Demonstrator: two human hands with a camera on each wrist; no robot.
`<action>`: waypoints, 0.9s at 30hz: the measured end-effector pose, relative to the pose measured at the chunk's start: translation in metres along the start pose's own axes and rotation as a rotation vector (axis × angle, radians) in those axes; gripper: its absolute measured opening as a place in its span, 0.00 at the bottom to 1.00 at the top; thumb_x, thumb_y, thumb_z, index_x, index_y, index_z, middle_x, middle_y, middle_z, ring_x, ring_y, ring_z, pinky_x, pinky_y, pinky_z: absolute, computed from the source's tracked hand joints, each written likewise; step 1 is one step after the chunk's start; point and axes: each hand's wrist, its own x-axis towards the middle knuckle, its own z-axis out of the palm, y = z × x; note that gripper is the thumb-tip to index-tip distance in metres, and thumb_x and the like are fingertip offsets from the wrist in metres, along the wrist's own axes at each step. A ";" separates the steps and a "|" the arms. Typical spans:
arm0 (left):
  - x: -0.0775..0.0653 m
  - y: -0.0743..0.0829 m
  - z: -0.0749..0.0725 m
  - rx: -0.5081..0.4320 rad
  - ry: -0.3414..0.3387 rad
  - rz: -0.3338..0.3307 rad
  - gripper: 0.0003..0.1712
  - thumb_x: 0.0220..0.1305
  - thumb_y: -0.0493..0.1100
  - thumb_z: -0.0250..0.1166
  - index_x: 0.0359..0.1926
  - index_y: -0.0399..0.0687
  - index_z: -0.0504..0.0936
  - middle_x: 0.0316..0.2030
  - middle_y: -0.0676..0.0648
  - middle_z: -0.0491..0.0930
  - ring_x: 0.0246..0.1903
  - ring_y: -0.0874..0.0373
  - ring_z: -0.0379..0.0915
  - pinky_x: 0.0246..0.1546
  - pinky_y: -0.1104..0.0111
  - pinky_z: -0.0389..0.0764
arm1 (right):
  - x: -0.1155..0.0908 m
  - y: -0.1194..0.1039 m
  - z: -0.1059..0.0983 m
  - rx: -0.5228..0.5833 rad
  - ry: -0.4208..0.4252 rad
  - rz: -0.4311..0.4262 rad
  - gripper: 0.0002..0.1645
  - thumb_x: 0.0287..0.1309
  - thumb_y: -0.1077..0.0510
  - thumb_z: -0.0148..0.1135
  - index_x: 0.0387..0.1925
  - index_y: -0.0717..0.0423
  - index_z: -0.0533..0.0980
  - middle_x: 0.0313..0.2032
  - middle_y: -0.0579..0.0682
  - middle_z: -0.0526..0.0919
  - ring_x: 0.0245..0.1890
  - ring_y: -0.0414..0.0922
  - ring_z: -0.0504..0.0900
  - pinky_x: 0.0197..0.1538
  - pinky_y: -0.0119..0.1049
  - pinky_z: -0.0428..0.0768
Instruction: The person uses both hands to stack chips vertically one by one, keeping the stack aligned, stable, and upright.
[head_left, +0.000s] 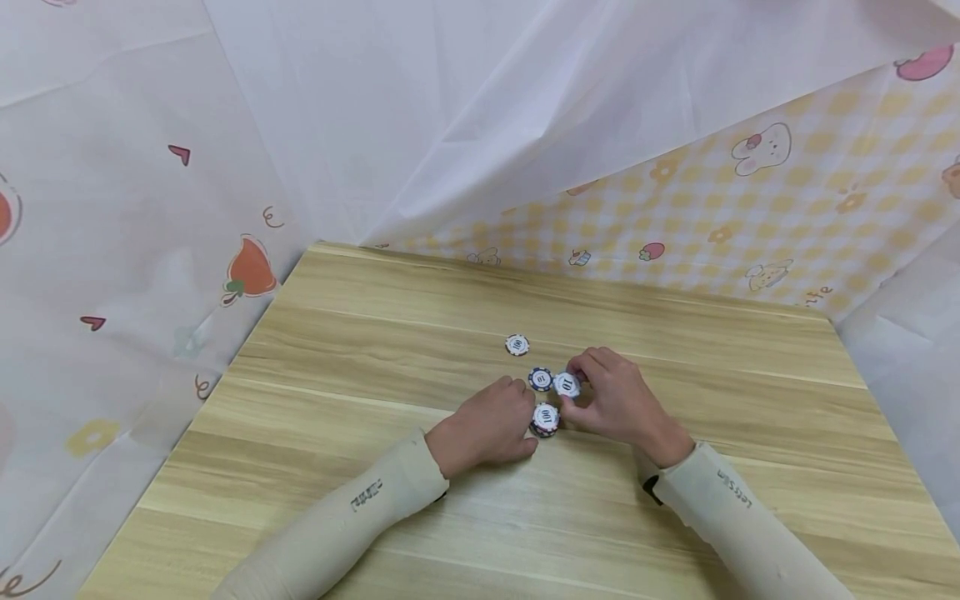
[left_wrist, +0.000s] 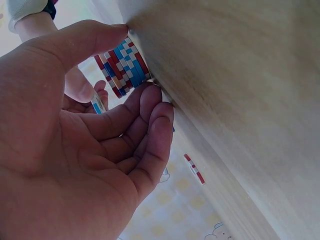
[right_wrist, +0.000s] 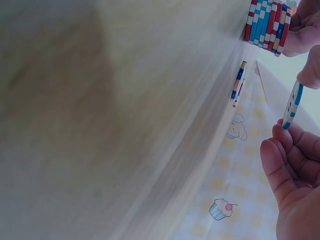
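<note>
A stack of poker chips (head_left: 545, 418) stands on the table, its top chip marked 100. Red, light-blue, dark-blue and white edges show on the stack (left_wrist: 122, 67) in the left wrist view. My left hand (head_left: 491, 423) curls at the stack's left side, thumb and fingertips at opposite edges of it. Between thumb and fingertips, my right hand (head_left: 618, 398) pinches a light-blue and white poker chip (right_wrist: 293, 105) marked 10, tilted above the table just beyond the stack. A dark-blue chip (head_left: 540, 379) marked 10 lies flat beside it.
A red and white chip (head_left: 517, 344) marked 100 lies farther back on the wooden table (head_left: 360, 333). Behind the table's back edge hang a white sheet and a yellow checked cloth (head_left: 697, 225). Patterned white sheeting (head_left: 135, 250) borders the left side.
</note>
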 end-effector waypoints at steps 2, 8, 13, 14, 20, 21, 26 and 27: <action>0.000 0.000 0.000 -0.002 0.002 0.000 0.28 0.74 0.60 0.69 0.50 0.35 0.87 0.42 0.44 0.85 0.41 0.55 0.76 0.51 0.64 0.78 | 0.000 0.000 0.000 0.000 0.006 -0.019 0.20 0.51 0.49 0.76 0.42 0.58 0.84 0.37 0.47 0.84 0.36 0.43 0.79 0.39 0.43 0.83; -0.001 0.000 0.000 -0.004 0.009 0.001 0.28 0.73 0.60 0.69 0.50 0.36 0.87 0.42 0.44 0.85 0.42 0.55 0.77 0.53 0.64 0.78 | 0.000 0.000 0.002 0.010 0.018 -0.082 0.20 0.51 0.49 0.75 0.42 0.58 0.84 0.37 0.46 0.84 0.36 0.42 0.80 0.38 0.41 0.84; -0.001 0.000 -0.001 -0.011 0.004 0.001 0.28 0.74 0.59 0.69 0.50 0.35 0.88 0.43 0.44 0.86 0.42 0.55 0.77 0.53 0.64 0.78 | 0.000 0.000 0.003 0.035 0.030 -0.143 0.21 0.51 0.49 0.74 0.42 0.58 0.84 0.38 0.47 0.84 0.37 0.42 0.81 0.40 0.43 0.85; -0.001 0.000 -0.001 -0.014 0.004 0.001 0.28 0.73 0.59 0.70 0.50 0.35 0.88 0.43 0.44 0.86 0.42 0.55 0.77 0.53 0.64 0.78 | 0.000 0.000 0.003 0.038 0.033 -0.156 0.21 0.50 0.49 0.74 0.42 0.58 0.84 0.38 0.47 0.84 0.37 0.43 0.81 0.41 0.43 0.85; -0.002 0.000 -0.002 -0.020 0.007 0.002 0.27 0.73 0.59 0.70 0.49 0.35 0.87 0.41 0.44 0.85 0.40 0.55 0.76 0.52 0.64 0.77 | 0.001 0.001 0.005 0.049 0.038 -0.220 0.20 0.49 0.51 0.73 0.43 0.58 0.83 0.38 0.46 0.84 0.38 0.42 0.80 0.40 0.42 0.84; -0.002 0.000 -0.002 -0.020 0.008 0.002 0.28 0.73 0.59 0.70 0.49 0.35 0.87 0.41 0.44 0.85 0.41 0.55 0.76 0.52 0.64 0.77 | 0.001 0.002 0.005 0.049 0.033 -0.227 0.20 0.49 0.51 0.74 0.43 0.58 0.83 0.38 0.46 0.84 0.38 0.42 0.80 0.40 0.42 0.84; -0.003 0.000 -0.002 -0.022 0.009 -0.001 0.29 0.73 0.59 0.70 0.52 0.34 0.87 0.44 0.44 0.86 0.42 0.55 0.77 0.53 0.64 0.78 | 0.001 0.002 0.005 0.048 -0.009 -0.250 0.21 0.49 0.52 0.76 0.44 0.58 0.84 0.39 0.46 0.84 0.39 0.42 0.80 0.41 0.42 0.84; -0.003 0.000 -0.002 -0.023 0.009 -0.002 0.29 0.73 0.59 0.70 0.52 0.34 0.87 0.44 0.44 0.86 0.43 0.55 0.77 0.54 0.64 0.78 | 0.001 0.001 0.004 0.050 -0.019 -0.255 0.21 0.49 0.52 0.76 0.44 0.58 0.84 0.40 0.47 0.85 0.40 0.42 0.80 0.42 0.42 0.85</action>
